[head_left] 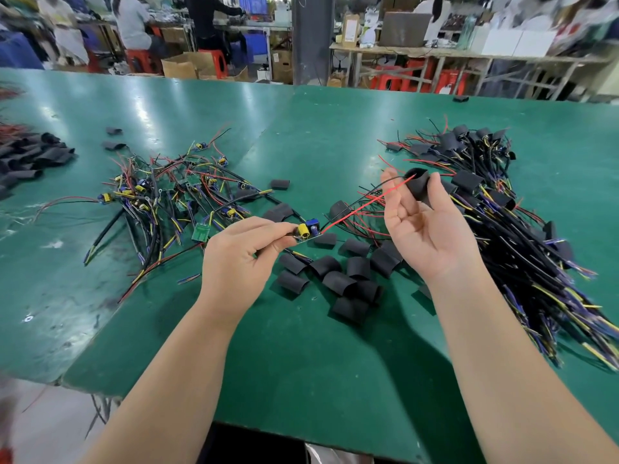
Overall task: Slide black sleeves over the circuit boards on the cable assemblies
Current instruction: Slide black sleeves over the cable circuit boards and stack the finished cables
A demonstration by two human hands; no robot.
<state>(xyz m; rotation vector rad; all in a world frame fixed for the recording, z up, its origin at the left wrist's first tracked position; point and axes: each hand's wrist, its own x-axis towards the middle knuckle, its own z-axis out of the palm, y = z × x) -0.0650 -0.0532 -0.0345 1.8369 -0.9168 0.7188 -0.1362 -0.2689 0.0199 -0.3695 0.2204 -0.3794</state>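
My left hand (239,259) pinches a small circuit board (306,231) with a yellow coil and a blue capacitor, held just above the green table. Its red and black wires (361,204) run up and right to my right hand (418,226). That hand holds a black sleeve (418,184) between thumb and fingertips, mouth facing the wire ends, which reach the sleeve's opening. Loose black sleeves (338,276) lie in a heap below and between my hands.
A tangle of bare cable assemblies (167,195) lies to the left. A pile of sleeved assemblies (495,202) lies on the right. More black sleeves (26,159) sit at the far left edge. The green table (318,363) ends near my body. People work at benches behind.
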